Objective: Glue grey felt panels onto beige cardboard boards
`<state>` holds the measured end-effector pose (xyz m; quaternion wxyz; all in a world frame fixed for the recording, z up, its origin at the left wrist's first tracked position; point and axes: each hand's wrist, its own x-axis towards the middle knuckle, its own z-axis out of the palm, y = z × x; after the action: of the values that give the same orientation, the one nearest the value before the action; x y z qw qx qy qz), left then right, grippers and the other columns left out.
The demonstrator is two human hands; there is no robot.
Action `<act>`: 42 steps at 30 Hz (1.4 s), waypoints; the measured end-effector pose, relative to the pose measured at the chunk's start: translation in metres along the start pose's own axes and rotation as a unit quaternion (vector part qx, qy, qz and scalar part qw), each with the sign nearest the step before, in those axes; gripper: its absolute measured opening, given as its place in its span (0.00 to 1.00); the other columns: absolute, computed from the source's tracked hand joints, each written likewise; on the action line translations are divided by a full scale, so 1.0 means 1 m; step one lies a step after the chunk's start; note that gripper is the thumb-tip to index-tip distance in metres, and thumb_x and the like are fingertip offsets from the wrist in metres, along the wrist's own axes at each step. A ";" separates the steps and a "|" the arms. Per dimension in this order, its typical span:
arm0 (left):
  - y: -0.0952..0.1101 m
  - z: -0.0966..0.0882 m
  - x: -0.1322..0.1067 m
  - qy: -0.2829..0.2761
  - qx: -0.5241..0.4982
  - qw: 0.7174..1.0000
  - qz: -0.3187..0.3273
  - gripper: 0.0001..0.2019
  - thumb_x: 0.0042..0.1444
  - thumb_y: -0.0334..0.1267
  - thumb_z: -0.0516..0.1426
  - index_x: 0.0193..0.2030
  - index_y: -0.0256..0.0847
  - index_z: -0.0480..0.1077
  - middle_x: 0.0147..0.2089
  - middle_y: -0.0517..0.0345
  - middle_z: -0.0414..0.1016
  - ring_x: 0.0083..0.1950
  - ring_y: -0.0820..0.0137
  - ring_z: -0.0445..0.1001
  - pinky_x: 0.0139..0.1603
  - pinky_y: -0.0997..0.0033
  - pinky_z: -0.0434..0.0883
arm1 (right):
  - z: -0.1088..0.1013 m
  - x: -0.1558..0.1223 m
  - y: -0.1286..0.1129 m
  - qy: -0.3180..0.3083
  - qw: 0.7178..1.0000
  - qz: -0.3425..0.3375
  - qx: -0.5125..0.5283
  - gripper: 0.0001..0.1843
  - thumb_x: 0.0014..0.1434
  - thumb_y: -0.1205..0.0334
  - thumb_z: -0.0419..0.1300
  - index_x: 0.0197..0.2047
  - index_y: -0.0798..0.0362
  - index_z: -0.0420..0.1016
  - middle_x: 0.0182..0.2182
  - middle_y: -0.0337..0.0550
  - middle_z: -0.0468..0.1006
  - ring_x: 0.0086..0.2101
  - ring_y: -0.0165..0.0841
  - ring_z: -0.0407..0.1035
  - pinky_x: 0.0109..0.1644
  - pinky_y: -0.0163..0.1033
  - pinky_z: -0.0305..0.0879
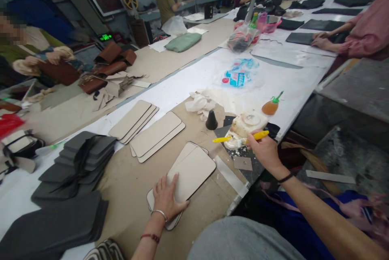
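My left hand (pixel 168 198) lies with fingers spread on a small stack of beige panels (pixel 194 171) with rounded corners and dark edges. In my right hand (pixel 265 151) is a slim yellow tool (pixel 260 135), gripped between thumb and fingers. Its working end cannot be made out. Just beyond that hand sits a whitish, glue-crusted container (pixel 247 122) on dark scraps. Another yellow piece (pixel 221 139) shows at the container's left side; I cannot tell whether it belongs to the same tool. Two more fanned stacks of beige panels (pixel 159 134) lie farther left.
Dark grey panels (pixel 51 227) are piled at the left, some tied with a black strip. A black cone (pixel 211 120) and an orange bottle (pixel 270 106) with a green nozzle stand near the container. Co-workers' hands (pixel 323 42) are at the far right; another person handles brown pieces at left.
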<state>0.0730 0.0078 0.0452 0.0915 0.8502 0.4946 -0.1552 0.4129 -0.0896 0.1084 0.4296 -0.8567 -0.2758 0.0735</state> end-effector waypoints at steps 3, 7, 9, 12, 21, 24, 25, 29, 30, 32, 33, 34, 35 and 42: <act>-0.002 -0.003 -0.001 -0.008 -0.021 1.000 0.000 0.50 0.31 0.55 0.62 0.63 0.47 0.49 0.65 0.43 0.47 0.65 0.47 0.44 0.61 0.49 0.41 | -0.004 0.000 0.003 0.001 1.000 0.011 -0.002 0.12 0.52 0.55 0.54 0.31 0.54 0.72 0.20 0.40 0.75 0.22 0.33 0.71 0.28 0.34 0.64; 0.007 -0.009 -0.004 0.019 -0.040 0.998 -0.053 0.47 0.36 0.60 0.57 0.64 0.44 0.49 0.64 0.39 0.48 0.64 0.49 0.47 0.61 0.51 0.45 | -0.009 -0.003 -0.001 -0.005 1.000 0.018 -0.006 0.10 0.52 0.56 0.54 0.31 0.53 0.71 0.19 0.39 0.74 0.21 0.34 0.72 0.28 0.34 0.65; 0.014 -0.010 -0.004 0.027 -0.039 0.995 -0.093 0.48 0.36 0.61 0.57 0.64 0.44 0.48 0.63 0.39 0.49 0.63 0.48 0.50 0.60 0.50 0.47 | -0.013 -0.004 -0.003 -0.002 1.000 0.018 -0.006 0.09 0.51 0.56 0.55 0.30 0.53 0.70 0.19 0.39 0.75 0.21 0.34 0.72 0.28 0.35 0.65; 0.020 -0.008 -0.004 0.008 -0.043 0.990 -0.133 0.53 0.31 0.64 0.58 0.64 0.45 0.46 0.63 0.37 0.50 0.62 0.46 0.50 0.58 0.47 0.48 | -0.019 -0.005 -0.004 0.011 1.000 0.022 0.011 0.09 0.51 0.56 0.56 0.30 0.53 0.70 0.20 0.39 0.75 0.21 0.34 0.72 0.27 0.35 0.66; 0.032 -0.010 0.016 -0.048 -0.072 0.987 -0.133 0.61 0.25 0.65 0.59 0.66 0.45 0.37 0.68 0.37 0.34 0.67 0.46 0.32 0.61 0.44 0.36 | -0.019 0.002 -0.031 0.014 0.919 0.126 0.373 0.17 0.39 0.56 0.68 0.30 0.55 0.69 0.20 0.35 0.72 0.17 0.27 0.66 0.18 0.31 0.66; 0.033 -0.006 0.022 -0.042 -0.085 0.989 -0.117 0.59 0.26 0.62 0.61 0.65 0.48 0.38 0.67 0.40 0.37 0.67 0.45 0.35 0.61 0.45 0.35 | -0.012 -0.001 -0.044 -0.029 0.894 0.153 0.421 0.20 0.34 0.57 0.70 0.29 0.56 0.68 0.19 0.35 0.72 0.16 0.25 0.65 0.17 0.29 0.66; 0.031 -0.004 0.022 -0.034 -0.089 0.989 -0.109 0.58 0.27 0.61 0.61 0.65 0.49 0.39 0.67 0.41 0.39 0.66 0.45 0.37 0.61 0.45 0.35 | -0.010 -0.002 -0.047 -0.039 0.892 0.155 0.422 0.20 0.34 0.56 0.70 0.29 0.56 0.68 0.20 0.35 0.73 0.16 0.25 0.65 0.17 0.28 0.65; 0.019 0.001 0.019 0.012 -0.112 0.992 -0.062 0.56 0.26 0.57 0.62 0.65 0.49 0.43 0.65 0.40 0.44 0.65 0.45 0.43 0.62 0.45 0.37 | 0.001 -0.006 -0.048 -0.076 0.901 0.145 0.402 0.19 0.35 0.55 0.70 0.28 0.56 0.69 0.21 0.37 0.74 0.17 0.27 0.66 0.17 0.31 0.66; 0.016 0.001 0.019 0.021 -0.119 0.991 -0.049 0.56 0.26 0.56 0.63 0.65 0.48 0.43 0.65 0.39 0.45 0.64 0.45 0.44 0.62 0.44 0.37 | 0.005 -0.007 -0.047 -0.087 0.903 0.140 0.398 0.19 0.36 0.55 0.70 0.29 0.56 0.70 0.21 0.37 0.74 0.17 0.27 0.66 0.17 0.31 0.66; 0.011 0.000 0.018 0.025 -0.132 0.991 -0.027 0.57 0.25 0.55 0.64 0.65 0.47 0.44 0.65 0.38 0.47 0.64 0.44 0.45 0.61 0.42 0.38 | 0.011 -0.009 -0.045 -0.105 0.906 0.130 0.390 0.19 0.35 0.55 0.70 0.29 0.55 0.70 0.22 0.38 0.75 0.18 0.28 0.67 0.17 0.32 0.67; 0.009 -0.001 0.017 0.020 -0.139 0.990 -0.019 0.57 0.25 0.55 0.64 0.65 0.46 0.44 0.65 0.37 0.46 0.65 0.44 0.44 0.61 0.41 0.37 | 0.014 -0.010 -0.044 -0.112 0.907 0.126 0.386 0.19 0.35 0.54 0.70 0.29 0.55 0.70 0.22 0.38 0.75 0.18 0.28 0.67 0.17 0.32 0.67; 0.009 -0.001 0.017 0.015 -0.145 0.989 -0.012 0.58 0.24 0.56 0.64 0.65 0.45 0.44 0.66 0.36 0.44 0.65 0.43 0.43 0.61 0.41 0.36 | 0.018 -0.011 -0.045 -0.122 0.908 0.122 0.381 0.19 0.35 0.54 0.70 0.29 0.55 0.71 0.21 0.38 0.74 0.18 0.28 0.67 0.18 0.31 0.67; 0.008 -0.002 0.015 0.009 -0.153 0.988 -0.007 0.59 0.24 0.58 0.64 0.65 0.43 0.44 0.67 0.35 0.42 0.66 0.43 0.40 0.61 0.40 0.36 | 0.021 -0.013 -0.046 -0.136 0.909 0.119 0.376 0.19 0.36 0.54 0.70 0.29 0.55 0.71 0.21 0.38 0.74 0.18 0.27 0.67 0.18 0.31 0.67; 0.011 0.013 -0.039 0.089 -0.221 0.969 -0.071 0.42 0.40 0.53 0.62 0.61 0.43 0.53 0.66 0.39 0.47 0.67 0.50 0.42 0.63 0.42 0.42 | 0.062 -0.033 -0.065 -0.311 0.879 0.105 0.345 0.20 0.40 0.51 0.69 0.33 0.55 0.71 0.25 0.39 0.75 0.22 0.27 0.69 0.25 0.31 0.71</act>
<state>0.0628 -0.0333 0.0473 0.2216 0.7823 0.5816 0.0276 0.3359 -0.0331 0.1164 0.5802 -0.6109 -0.2610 0.4712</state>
